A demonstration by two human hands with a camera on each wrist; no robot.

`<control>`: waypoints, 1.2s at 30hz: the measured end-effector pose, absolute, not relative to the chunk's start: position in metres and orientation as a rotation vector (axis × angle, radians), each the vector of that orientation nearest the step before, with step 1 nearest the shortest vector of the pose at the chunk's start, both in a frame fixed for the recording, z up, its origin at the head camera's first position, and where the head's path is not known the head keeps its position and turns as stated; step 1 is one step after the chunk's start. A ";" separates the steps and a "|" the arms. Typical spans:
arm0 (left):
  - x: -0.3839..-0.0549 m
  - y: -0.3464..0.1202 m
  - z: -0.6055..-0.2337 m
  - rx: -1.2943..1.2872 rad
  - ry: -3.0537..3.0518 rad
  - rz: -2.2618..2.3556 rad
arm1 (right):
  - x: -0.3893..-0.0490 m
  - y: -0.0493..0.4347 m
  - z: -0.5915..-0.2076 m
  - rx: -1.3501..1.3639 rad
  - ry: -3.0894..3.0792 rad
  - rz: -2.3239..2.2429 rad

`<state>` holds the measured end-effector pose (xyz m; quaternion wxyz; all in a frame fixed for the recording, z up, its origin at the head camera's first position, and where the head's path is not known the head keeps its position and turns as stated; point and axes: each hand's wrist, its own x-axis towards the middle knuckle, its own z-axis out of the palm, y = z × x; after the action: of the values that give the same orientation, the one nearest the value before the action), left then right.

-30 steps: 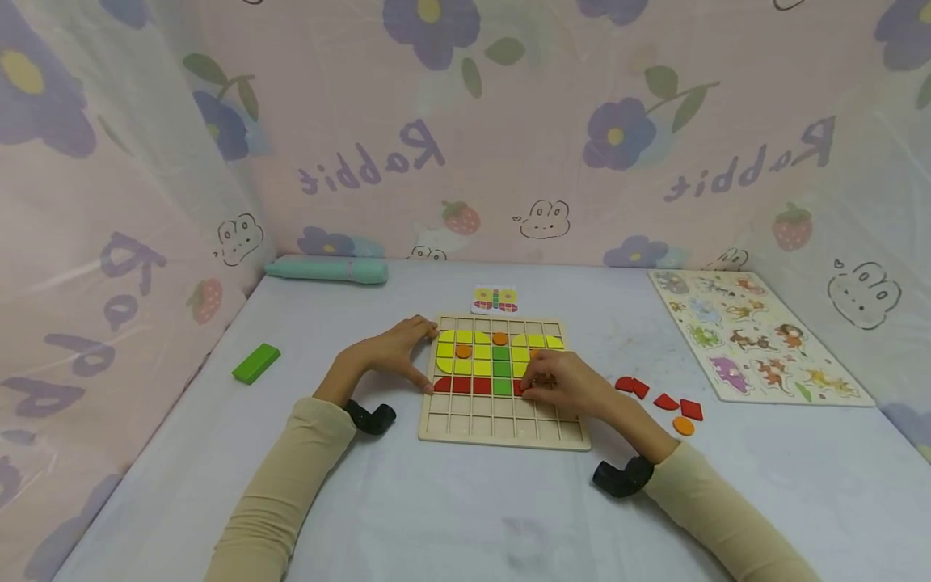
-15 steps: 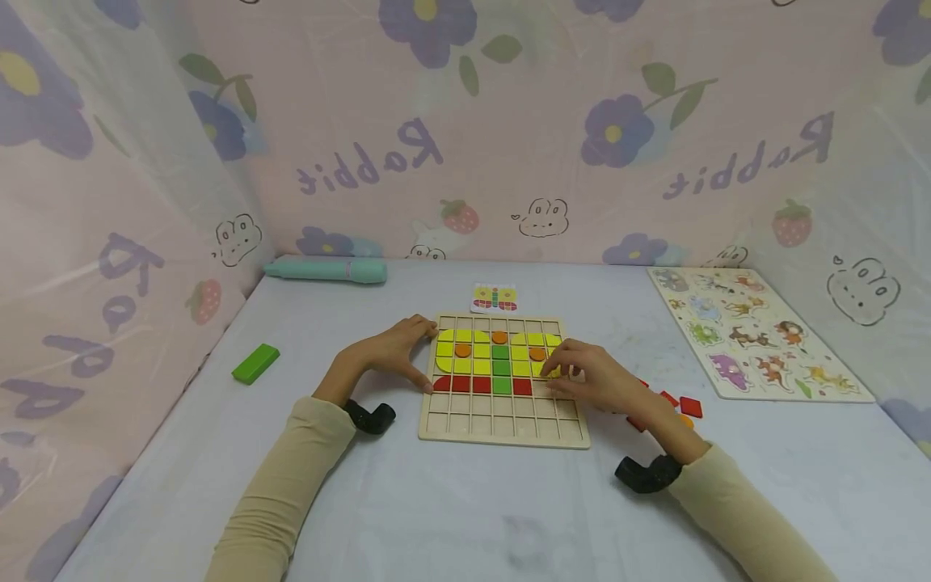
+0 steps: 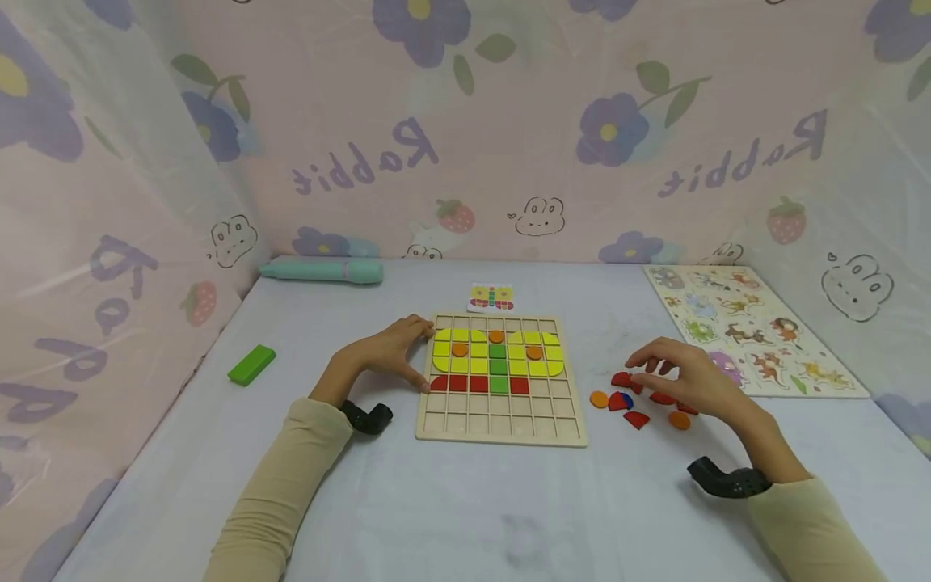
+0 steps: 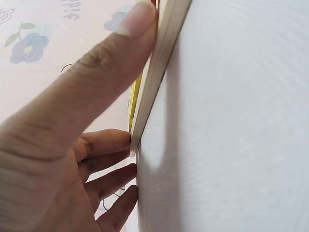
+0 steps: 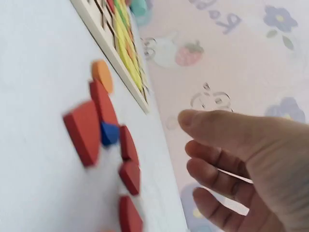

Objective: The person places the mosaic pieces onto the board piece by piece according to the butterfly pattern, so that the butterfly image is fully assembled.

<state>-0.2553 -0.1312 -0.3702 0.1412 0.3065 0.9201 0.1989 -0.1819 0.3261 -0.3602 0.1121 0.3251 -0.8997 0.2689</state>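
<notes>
A wooden grid board [image 3: 502,427] lies flat, with yellow, orange, green and red pieces set in its cells. My left hand [image 3: 385,352] rests at the board's left side, thumb and fingertips on its edge; the left wrist view shows the thumb [image 4: 106,63] against the rim. My right hand [image 3: 687,376] hovers over the loose pieces right of the board, nothing between its relaxed fingers. Below it lie several red pieces [image 3: 636,419], orange discs [image 3: 599,399] and a blue piece [image 3: 629,400]. In the right wrist view the red pieces [image 5: 83,133] sit apart from the fingers.
A small pattern card [image 3: 490,297] lies behind the board. An animal picture board [image 3: 800,356] is at the right, a green block [image 3: 251,364] at the left. Near the back wall rests a teal cylindrical case [image 3: 323,270].
My right hand has left a red piece in the cell right of the green column and moved right, off the board, to the loose pieces. My left hand stays at the board's edge.
</notes>
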 end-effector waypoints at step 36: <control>-0.258 -0.132 -0.374 0.879 2.653 0.592 | -0.176 0.368 -0.352 0.684 -3.014 0.859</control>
<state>-0.2576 -0.1321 -0.3744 0.1420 0.3046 0.9192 0.2053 -0.1758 0.3680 -0.3523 -0.0332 0.2131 -0.9391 0.2677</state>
